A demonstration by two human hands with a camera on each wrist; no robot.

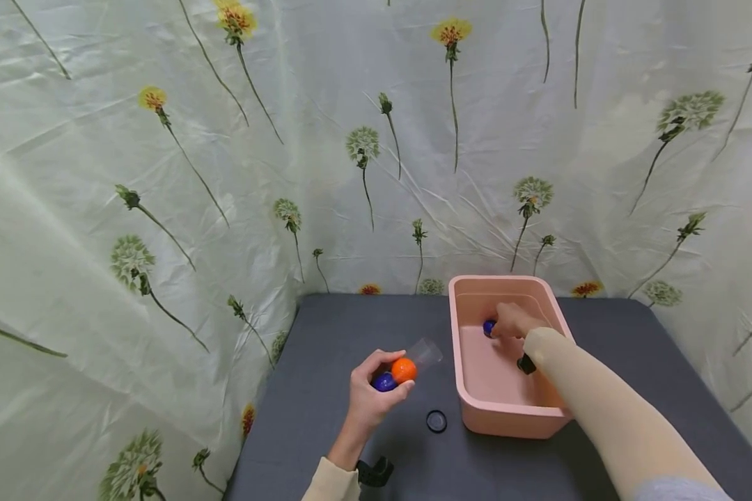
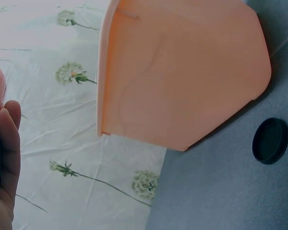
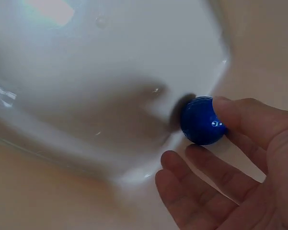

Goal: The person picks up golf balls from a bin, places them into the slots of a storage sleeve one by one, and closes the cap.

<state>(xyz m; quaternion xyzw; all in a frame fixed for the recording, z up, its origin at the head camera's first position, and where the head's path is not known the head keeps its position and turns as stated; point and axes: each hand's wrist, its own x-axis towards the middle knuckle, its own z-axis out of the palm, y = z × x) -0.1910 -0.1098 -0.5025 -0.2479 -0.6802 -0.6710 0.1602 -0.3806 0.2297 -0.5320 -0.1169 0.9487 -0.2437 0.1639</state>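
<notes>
My left hand curls its fingers and thumb round a clear plastic tube, which tilts up to the right. An orange ball and a dark blue ball show between the thumb and fingers, seemingly inside the tube. Inside the pink bin, my right hand is low near the floor. Its thumb and fingers pinch a shiny blue golf ball, seen close in the right wrist view. Only the edge of the left hand enters the left wrist view.
A round black lid lies on the dark grey table, left of the bin. Behind and at the sides hangs a pale curtain printed with dandelions. The bin's raised walls surround the right hand.
</notes>
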